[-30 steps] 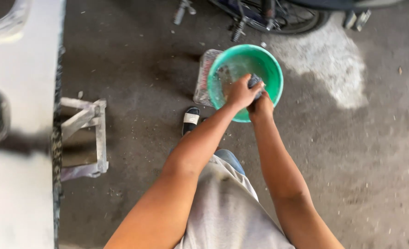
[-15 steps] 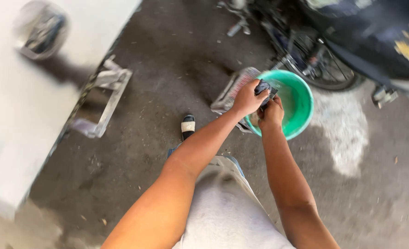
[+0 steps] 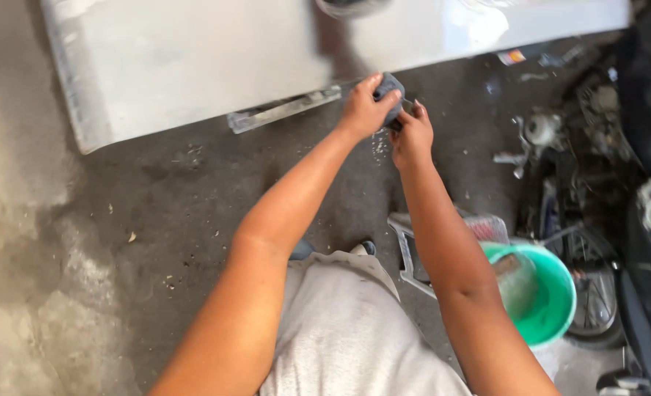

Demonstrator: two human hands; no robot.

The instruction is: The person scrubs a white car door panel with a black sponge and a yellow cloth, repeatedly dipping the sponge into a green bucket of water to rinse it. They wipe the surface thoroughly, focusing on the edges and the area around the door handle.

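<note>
Both hands meet above the concrete floor (image 3: pixel 156 220), near the white panel (image 3: pixel 193 66): left hand (image 3: pixel 362 110) and right hand (image 3: pixel 412 136) clenched on a dark wet pad (image 3: pixel 388 89), possibly a sponge. Drips fall beneath. Risk, as judged: a wet grip could slip, dropping the pad onto the gritty floor, well away from the green basin (image 3: pixel 553 308).

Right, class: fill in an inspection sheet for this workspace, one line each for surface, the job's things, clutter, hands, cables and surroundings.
Surface: grey concrete floor, stained and dusty, with small debris.
Job's things: a dark grey wad, perhaps cloth or sponge, held between both hands; drops fall beneath it.
Clutter: green basin at the lower right; a flat metal piece by the panel's edge.
Hands: left hand and right hand both grip the wad above the floor.
Cables: nothing seen.
Surroundings: large pale panel lying across the top; a parked motorcycle on the right.
</note>
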